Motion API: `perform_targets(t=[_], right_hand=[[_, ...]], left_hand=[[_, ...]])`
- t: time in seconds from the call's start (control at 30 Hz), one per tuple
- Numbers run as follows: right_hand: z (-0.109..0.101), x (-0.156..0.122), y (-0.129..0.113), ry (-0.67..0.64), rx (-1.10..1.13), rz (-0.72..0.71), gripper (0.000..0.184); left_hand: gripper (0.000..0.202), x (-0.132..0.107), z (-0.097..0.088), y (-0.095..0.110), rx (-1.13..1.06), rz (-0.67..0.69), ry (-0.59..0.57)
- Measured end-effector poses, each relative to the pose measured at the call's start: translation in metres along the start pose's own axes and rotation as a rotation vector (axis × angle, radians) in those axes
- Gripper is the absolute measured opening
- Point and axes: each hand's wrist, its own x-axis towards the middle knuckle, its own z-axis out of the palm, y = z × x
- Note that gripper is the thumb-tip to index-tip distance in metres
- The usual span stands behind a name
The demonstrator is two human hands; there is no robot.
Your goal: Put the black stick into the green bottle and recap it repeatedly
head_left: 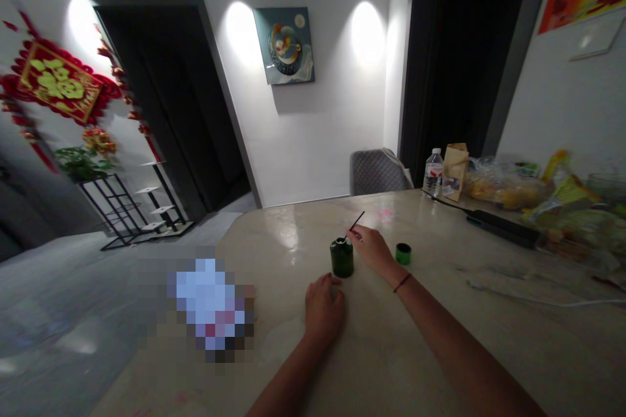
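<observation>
A small dark green jar (pixel 342 258) stands open on the pale marble table (pixel 440 339). My right hand (pixel 372 248) pinches a thin dark stick (pixel 357 222) whose lower tip is at the jar's mouth. The jar's green lid (pixel 403 253) lies on the table just right of that hand. My left hand (pixel 323 308) rests on the table close in front of the jar, fingers curled and fingertips near its base; nothing shows in it.
At the table's far right are a water bottle (pixel 433 173), a brown paper bag (pixel 454 171), plastic bags of food (pixel 508 187), a black bar-shaped device (pixel 499 227) and a white cable (pixel 538 300). A grey chair (pixel 377 171) stands behind the table. A blurred patch lies at left.
</observation>
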Motion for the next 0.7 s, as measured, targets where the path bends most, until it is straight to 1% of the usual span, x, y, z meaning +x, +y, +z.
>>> perform_targets(t=[0.07,0.2,0.33,0.43,0.5,0.57,0.7], right_hand=[[0.003,0.001,0.003,-0.012,0.067,0.030,0.022],[0.011,0.000,0.014,-0.046,0.271,0.124,0.016],[0.019,-0.008,0.026,-0.173,0.461,0.203,0.036],[0.025,-0.015,0.035,-0.263,0.564,0.227,0.050],[0.030,-0.019,0.042,-0.322,0.595,0.238,0.058],[0.036,-0.023,0.050,-0.369,0.598,0.230,0.061],[0.044,-0.031,0.060,-0.349,0.550,0.161,0.058]], left_hand=[[0.028,0.000,0.000,0.000,0.002,-0.003,0.001],[0.028,0.001,0.000,0.000,0.004,-0.011,-0.004],[0.028,0.000,0.000,0.001,0.002,-0.005,0.006],[0.035,0.000,0.000,0.001,0.014,-0.015,0.010],[0.038,-0.001,0.000,0.001,0.025,-0.025,0.002],[0.041,0.000,0.000,0.001,0.030,-0.032,-0.004],[0.042,0.000,0.001,0.000,0.031,-0.043,-0.007]])
